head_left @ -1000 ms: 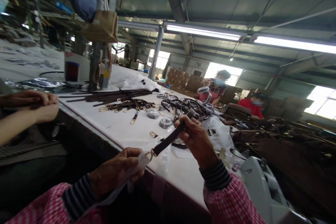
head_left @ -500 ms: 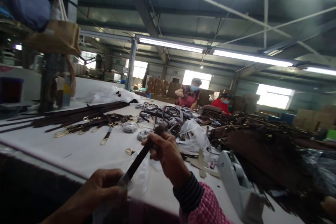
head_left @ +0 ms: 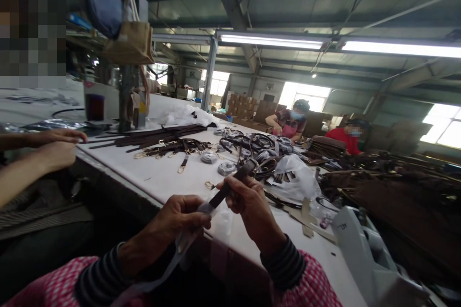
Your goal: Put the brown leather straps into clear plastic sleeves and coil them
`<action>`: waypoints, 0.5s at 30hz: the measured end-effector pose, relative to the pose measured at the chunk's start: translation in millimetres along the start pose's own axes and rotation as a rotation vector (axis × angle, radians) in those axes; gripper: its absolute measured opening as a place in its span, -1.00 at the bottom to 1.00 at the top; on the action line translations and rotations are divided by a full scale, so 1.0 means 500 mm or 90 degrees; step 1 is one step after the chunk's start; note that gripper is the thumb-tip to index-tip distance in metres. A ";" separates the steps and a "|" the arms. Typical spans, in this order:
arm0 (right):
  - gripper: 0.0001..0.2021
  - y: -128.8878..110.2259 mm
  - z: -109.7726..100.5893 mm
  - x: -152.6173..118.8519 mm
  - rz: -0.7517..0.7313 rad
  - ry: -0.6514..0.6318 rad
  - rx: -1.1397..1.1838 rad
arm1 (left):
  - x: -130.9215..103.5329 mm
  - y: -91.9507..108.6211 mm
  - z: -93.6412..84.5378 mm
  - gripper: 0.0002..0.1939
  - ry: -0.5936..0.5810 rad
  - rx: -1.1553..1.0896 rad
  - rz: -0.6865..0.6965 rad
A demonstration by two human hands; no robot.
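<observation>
A dark brown strap [head_left: 220,195] slants between my two hands above the near edge of the white table [head_left: 158,177]. My right hand [head_left: 252,208] is closed around the strap's upper part, and a coiled section stands above the fingers. At its lower end, my left hand [head_left: 180,216] pinches thin translucent plastic film [head_left: 204,207] against the strap. More of this film trails below the left hand toward my lap. On the table just beyond my hands are a gold-coloured clasp [head_left: 209,185] and a plastic-wrapped coil [head_left: 226,168].
Coiled straps [head_left: 262,141] are heaped beyond my hands; long straps [head_left: 158,138] lie at left. A white plastic bag [head_left: 297,177], a grey-white device [head_left: 355,244] and dark brown material [head_left: 389,201] occupy the right. Another person's hands [head_left: 54,151] are at far left. Two people sit across.
The view has swung left, bringing the other person's hands in. My left hand has moved up the strap, closer to my right hand, and both hands keep their hold.
</observation>
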State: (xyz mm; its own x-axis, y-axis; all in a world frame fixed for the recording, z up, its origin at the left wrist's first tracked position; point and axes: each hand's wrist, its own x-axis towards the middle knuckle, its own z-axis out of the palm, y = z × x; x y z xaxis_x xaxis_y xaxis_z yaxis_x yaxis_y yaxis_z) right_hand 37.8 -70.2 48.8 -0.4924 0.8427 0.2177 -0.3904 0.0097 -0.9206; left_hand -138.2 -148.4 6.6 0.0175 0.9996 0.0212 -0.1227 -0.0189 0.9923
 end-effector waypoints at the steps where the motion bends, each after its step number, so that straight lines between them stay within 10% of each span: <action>1: -0.73 0.008 0.003 -0.004 0.008 -0.013 -0.006 | 0.001 0.004 -0.001 -0.74 0.002 0.002 -0.003; 7: -0.69 0.076 0.007 -0.028 0.113 -0.074 0.032 | 0.000 0.001 -0.021 -0.76 -0.005 0.001 -0.007; 15: -0.58 0.126 -0.010 -0.006 0.218 0.037 0.193 | -0.051 -0.056 -0.086 -0.81 -0.010 -0.014 -0.081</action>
State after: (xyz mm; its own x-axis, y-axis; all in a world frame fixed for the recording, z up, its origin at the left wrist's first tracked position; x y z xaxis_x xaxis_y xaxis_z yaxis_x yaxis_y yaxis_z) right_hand 18.8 -69.6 -11.4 -0.5919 0.7985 -0.1094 -0.4270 -0.4258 -0.7978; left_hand -178.0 -172.6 -27.0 0.0494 0.9935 -0.1028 -0.1403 0.1088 0.9841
